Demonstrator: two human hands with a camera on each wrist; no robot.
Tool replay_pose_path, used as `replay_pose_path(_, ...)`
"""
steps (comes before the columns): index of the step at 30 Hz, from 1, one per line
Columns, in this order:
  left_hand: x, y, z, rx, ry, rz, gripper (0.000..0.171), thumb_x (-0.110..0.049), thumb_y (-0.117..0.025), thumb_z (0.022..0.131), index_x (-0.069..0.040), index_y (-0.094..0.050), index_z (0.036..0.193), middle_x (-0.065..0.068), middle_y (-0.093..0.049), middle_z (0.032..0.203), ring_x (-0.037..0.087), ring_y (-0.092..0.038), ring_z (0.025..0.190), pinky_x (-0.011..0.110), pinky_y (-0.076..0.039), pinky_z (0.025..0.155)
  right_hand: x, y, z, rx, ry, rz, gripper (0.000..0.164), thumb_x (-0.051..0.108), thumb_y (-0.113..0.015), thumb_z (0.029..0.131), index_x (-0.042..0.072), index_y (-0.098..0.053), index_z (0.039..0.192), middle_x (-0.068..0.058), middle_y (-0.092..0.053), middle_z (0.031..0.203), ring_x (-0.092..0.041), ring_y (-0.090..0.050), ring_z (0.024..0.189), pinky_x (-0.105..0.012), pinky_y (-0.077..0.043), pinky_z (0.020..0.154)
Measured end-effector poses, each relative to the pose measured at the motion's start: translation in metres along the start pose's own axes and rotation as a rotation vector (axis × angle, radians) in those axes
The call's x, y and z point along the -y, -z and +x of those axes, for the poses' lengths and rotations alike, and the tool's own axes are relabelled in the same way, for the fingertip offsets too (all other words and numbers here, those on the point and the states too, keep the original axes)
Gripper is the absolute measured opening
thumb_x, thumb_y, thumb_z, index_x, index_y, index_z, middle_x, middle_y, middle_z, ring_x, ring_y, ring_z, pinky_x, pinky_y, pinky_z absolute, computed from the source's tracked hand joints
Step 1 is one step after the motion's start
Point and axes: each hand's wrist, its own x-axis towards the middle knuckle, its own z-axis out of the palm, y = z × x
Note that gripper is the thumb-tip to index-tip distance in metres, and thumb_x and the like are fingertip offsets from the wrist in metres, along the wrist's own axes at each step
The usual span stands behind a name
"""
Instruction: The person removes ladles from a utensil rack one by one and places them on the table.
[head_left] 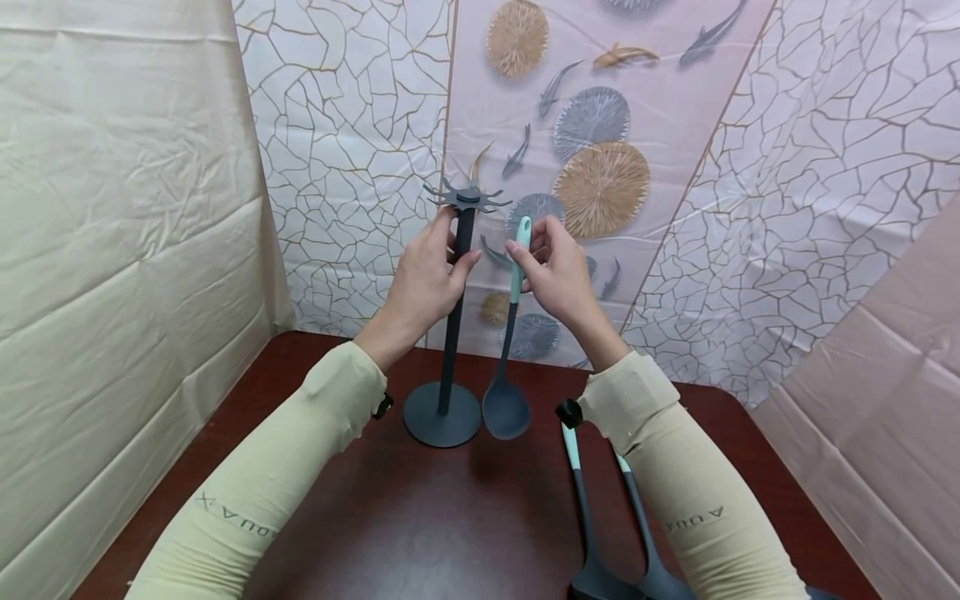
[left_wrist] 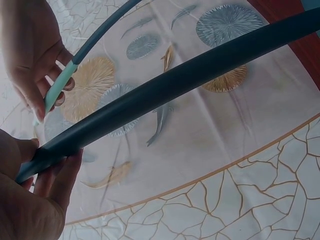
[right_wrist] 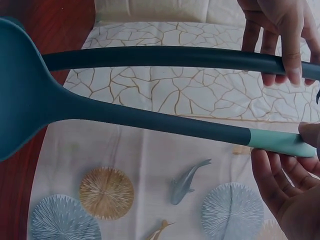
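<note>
A dark utensil stand [head_left: 452,350] rises from a round base on the table, with a ring of hooks [head_left: 467,198] at its top. My left hand [head_left: 425,271] grips the pole just under those hooks; the left wrist view shows thumb and fingers round the pole [left_wrist: 165,90]. Beside it, my right hand [head_left: 557,271] pinches the mint handle [head_left: 518,271] of a dark ladle [head_left: 506,408], whose bowl hangs down close to the stand's base. In the right wrist view the ladle's shaft [right_wrist: 155,120] runs alongside the pole, and fingers of my right hand [right_wrist: 295,185] hold the handle.
Two more mint-handled utensils, one with a dark shaft [head_left: 583,508] and another [head_left: 637,508], lie on the dark red table [head_left: 420,517] at the front right, partly behind my right sleeve [head_left: 675,467]. A patterned cloth [head_left: 360,167] hangs behind the table.
</note>
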Motion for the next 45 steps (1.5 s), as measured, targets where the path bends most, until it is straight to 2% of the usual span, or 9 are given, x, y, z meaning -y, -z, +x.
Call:
replay_pose_path(24, 0.001, 0.0, -0.002, -0.002, -0.014, -0.001, 0.052, -0.022, -0.07, 0.105, -0.006, -0.048, 0.148, 0.01, -0.066, 0.099, 0.026, -0.072, 0.091, 0.04, -0.059, 0.073, -0.013, -0.001, -0.005, 0.038, -0.031, 0.038, 0.028, 0.028, -0.07, 0.105, 0.005, -0.055, 0.111, -0.011, -0.063, 0.089, -0.023, -0.072, 0.071, -0.036, -0.061, 0.055)
replay_pose_path(33, 0.002, 0.0, -0.002, 0.001, -0.01, 0.003, 0.051, -0.023, -0.07, 0.105, -0.006, -0.049, 0.148, 0.009, -0.066, 0.099, 0.025, -0.072, 0.091, 0.039, -0.059, 0.073, -0.016, 0.0, -0.006, 0.039, -0.048, 0.027, 0.032, 0.028, -0.073, 0.104, 0.0, -0.058, 0.11, -0.014, -0.064, 0.086, -0.021, -0.072, 0.068, -0.036, -0.061, 0.053)
replay_pose_path(41, 0.001, 0.0, -0.002, -0.005, 0.0, 0.005, 0.053, -0.022, -0.071, 0.104, -0.007, -0.048, 0.15, 0.009, -0.066, 0.1, 0.026, -0.072, 0.092, 0.04, -0.059, 0.074, -0.018, 0.001, -0.011, 0.062, -0.1, -0.004, 0.028, 0.028, -0.073, 0.103, 0.004, -0.061, 0.108, -0.013, -0.067, 0.087, -0.038, -0.071, 0.067, -0.037, -0.061, 0.053)
replay_pose_path(45, 0.001, -0.001, -0.002, 0.003, 0.001, 0.004, 0.053, -0.024, -0.07, 0.105, -0.007, -0.048, 0.15, 0.01, -0.067, 0.102, 0.026, -0.072, 0.093, 0.04, -0.059, 0.074, -0.022, 0.004, -0.013, 0.073, -0.119, -0.028, 0.029, 0.028, -0.074, 0.103, 0.003, -0.06, 0.107, -0.015, -0.068, 0.088, -0.026, -0.07, 0.06, -0.041, -0.062, 0.055)
